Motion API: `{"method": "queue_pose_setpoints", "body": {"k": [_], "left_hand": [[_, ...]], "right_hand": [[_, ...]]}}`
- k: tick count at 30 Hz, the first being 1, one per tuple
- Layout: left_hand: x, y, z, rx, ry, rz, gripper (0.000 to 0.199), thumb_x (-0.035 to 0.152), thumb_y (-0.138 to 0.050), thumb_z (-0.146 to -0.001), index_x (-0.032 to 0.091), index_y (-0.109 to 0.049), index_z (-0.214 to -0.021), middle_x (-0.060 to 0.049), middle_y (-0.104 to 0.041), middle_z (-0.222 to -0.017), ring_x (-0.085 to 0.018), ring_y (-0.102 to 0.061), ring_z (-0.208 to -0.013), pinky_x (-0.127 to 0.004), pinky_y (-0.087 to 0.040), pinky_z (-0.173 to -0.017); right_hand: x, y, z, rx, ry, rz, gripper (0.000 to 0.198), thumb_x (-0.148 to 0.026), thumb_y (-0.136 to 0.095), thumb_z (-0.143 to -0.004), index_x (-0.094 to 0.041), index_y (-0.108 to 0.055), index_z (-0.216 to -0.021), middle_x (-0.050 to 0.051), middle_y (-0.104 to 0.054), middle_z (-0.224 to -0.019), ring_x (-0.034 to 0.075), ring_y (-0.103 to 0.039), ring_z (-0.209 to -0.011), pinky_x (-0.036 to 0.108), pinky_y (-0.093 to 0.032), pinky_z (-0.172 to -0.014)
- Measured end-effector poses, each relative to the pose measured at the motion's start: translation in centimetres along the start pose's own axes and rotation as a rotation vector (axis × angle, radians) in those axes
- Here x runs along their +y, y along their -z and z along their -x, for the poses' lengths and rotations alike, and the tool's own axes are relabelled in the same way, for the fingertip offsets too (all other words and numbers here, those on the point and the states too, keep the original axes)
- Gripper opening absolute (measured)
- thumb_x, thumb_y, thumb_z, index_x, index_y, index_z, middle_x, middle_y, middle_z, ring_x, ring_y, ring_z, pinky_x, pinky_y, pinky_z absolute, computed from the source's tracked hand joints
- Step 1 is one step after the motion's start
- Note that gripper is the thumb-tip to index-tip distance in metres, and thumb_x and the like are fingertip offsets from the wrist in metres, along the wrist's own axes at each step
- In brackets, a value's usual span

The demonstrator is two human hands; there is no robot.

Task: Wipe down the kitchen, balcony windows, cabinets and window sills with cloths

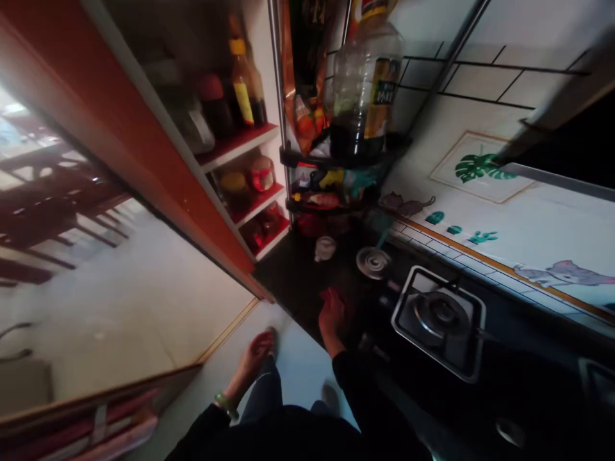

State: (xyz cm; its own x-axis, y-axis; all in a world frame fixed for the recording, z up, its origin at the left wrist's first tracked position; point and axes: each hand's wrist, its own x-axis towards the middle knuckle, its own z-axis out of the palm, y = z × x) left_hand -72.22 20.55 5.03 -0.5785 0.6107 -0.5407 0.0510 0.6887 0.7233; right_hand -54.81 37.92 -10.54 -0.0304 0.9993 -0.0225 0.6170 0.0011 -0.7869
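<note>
- The right hand [333,314] is over the near part of the counter [293,275], its fingers partly bent; blur and shadow leave me unable to tell whether it has hold of anything small or touches the surface.
- The left hand [259,349] hangs low above the floor [295,349], fingers loosely curled with room between them and the palm, and nothing visible in it; it looks relaxed, probably because no load needs it.
- The white jar [325,248] (possibly a cup; too blurred to be sure) is on the counter straight beyond the right hand, near but apart from it, and well apart from the left.
- The ringed disc [373,262] lies beyond the right hand and to its right, between the jar and the stove [441,314]; that spot probably keeps it handy for cooking.
- The stove is to the right of the right hand, apart from it.
- The big bottle [366,96] stands upright on the corner rack [294,155], likely there to save counter space.
- Smaller bottles and jars fill the shelves [247,147] at the left, presumably so that labels and caps face the cook.
</note>
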Motion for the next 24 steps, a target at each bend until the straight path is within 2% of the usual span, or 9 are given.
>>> {"method": "queue_pose_setpoints", "body": {"k": [2, 5, 7, 10, 13, 16, 18, 20, 24], "left_hand": [[3.8, 0.7, -4.7, -0.095, -0.050, -0.055, 0.048, 0.057, -0.087, -0.070, 0.020, -0.080, -0.099, -0.011, -0.083, -0.091, -0.027, -0.078, -0.083, -0.040, -0.063, -0.080], [9.5, -1.0, -11.6, -0.276, -0.095, -0.135, 0.034, 0.041, -0.083, -0.077, 0.022, -0.080, -0.105, -0.009, -0.083, -0.095, -0.026, -0.077, -0.089, -0.041, -0.063, -0.087], [12.4, -4.1, -15.6, -0.371, -0.093, -0.158, 0.032, 0.035, -0.080, -0.080, 0.022, -0.080, -0.110, -0.009, -0.083, -0.104, -0.024, -0.077, -0.089, -0.040, -0.063, -0.088], [14.9, -10.2, -19.7, -0.417, -0.079, -0.185, 0.043, 0.031, -0.079, -0.082, 0.021, -0.075, -0.124, -0.013, -0.076, -0.131, -0.022, -0.075, -0.095, -0.037, -0.063, -0.088], [15.8, -15.3, -21.7, -0.387, -0.041, -0.200, 0.050, 0.031, -0.076, -0.086, 0.019, -0.068, -0.134, -0.015, -0.073, -0.133, -0.021, -0.074, -0.095, -0.035, -0.063, -0.085], [15.8, -18.0, -23.3, -0.325, 0.001, -0.196, 0.038, 0.034, -0.075, -0.088, 0.018, -0.071, -0.123, -0.015, -0.073, -0.127, -0.023, -0.072, -0.100, -0.035, -0.061, -0.085], [15.5, -18.6, -24.1, -0.301, 0.029, -0.177, 0.029, 0.037, -0.074, -0.090, 0.018, -0.072, -0.112, -0.014, -0.073, -0.121, -0.023, -0.070, -0.100, -0.034, -0.059, -0.084], [15.3, -18.7, -24.6, -0.319, 0.066, -0.149, 0.025, 0.042, -0.070, -0.093, 0.018, -0.072, -0.101, -0.010, -0.073, -0.106, -0.020, -0.068, -0.090, -0.033, -0.057, -0.081], [15.0, -18.6, -25.1, -0.403, 0.133, -0.076, 0.040, 0.054, -0.068, -0.093, 0.018, -0.064, -0.076, -0.003, -0.064, -0.076, -0.016, -0.059, -0.070, -0.033, -0.053, -0.072]], "right_hand": [[-0.6, -0.8, -1.6, 0.021, -0.061, 0.057, 0.050, -0.024, -0.036, -0.102, -0.014, -0.070, -0.137, 0.018, -0.072, -0.138, 0.031, -0.061, -0.123, 0.050, -0.046, -0.109], [-0.5, -0.5, 0.3, -0.029, -0.008, 0.206, 0.047, -0.022, -0.042, -0.101, -0.020, -0.073, -0.136, 0.017, -0.062, -0.154, 0.034, -0.054, -0.136, 0.054, -0.042, -0.113], [-0.4, 0.0, 2.9, -0.069, 0.054, 0.306, 0.047, -0.020, -0.045, -0.101, -0.023, -0.071, -0.140, 0.015, -0.055, -0.161, 0.035, -0.047, -0.145, 0.055, -0.040, -0.117], [-0.3, 0.1, 5.5, -0.077, 0.082, 0.404, 0.048, -0.020, -0.046, -0.103, -0.023, -0.068, -0.145, 0.014, -0.053, -0.162, 0.035, -0.042, -0.151, 0.054, -0.039, -0.119], [0.5, -0.5, 5.4, -0.028, 0.089, 0.442, 0.047, -0.022, -0.044, -0.104, -0.019, -0.066, -0.145, 0.017, -0.054, -0.159, 0.036, -0.042, -0.151, 0.054, -0.040, -0.120], [2.0, -1.3, 3.4, -0.006, 0.142, 0.427, 0.047, -0.022, -0.044, -0.104, -0.015, -0.065, -0.145, 0.020, -0.053, -0.159, 0.039, -0.044, -0.150, 0.054, -0.042, -0.117], [3.1, -1.7, 1.5, -0.008, 0.198, 0.405, 0.049, -0.022, -0.043, -0.103, -0.015, -0.064, -0.147, 0.021, -0.053, -0.159, 0.040, -0.045, -0.149, 0.055, -0.043, -0.116], [4.2, -2.2, -1.0, -0.003, 0.237, 0.382, 0.053, -0.022, -0.043, -0.102, -0.016, -0.060, -0.151, 0.021, -0.054, -0.158, 0.041, -0.048, -0.147, 0.056, -0.044, -0.115], [5.9, -3.4, -7.5, 0.036, 0.307, 0.334, 0.066, -0.020, -0.042, -0.098, -0.019, -0.045, -0.164, 0.023, -0.053, -0.159, 0.043, -0.052, -0.145, 0.060, -0.047, -0.110]]}}
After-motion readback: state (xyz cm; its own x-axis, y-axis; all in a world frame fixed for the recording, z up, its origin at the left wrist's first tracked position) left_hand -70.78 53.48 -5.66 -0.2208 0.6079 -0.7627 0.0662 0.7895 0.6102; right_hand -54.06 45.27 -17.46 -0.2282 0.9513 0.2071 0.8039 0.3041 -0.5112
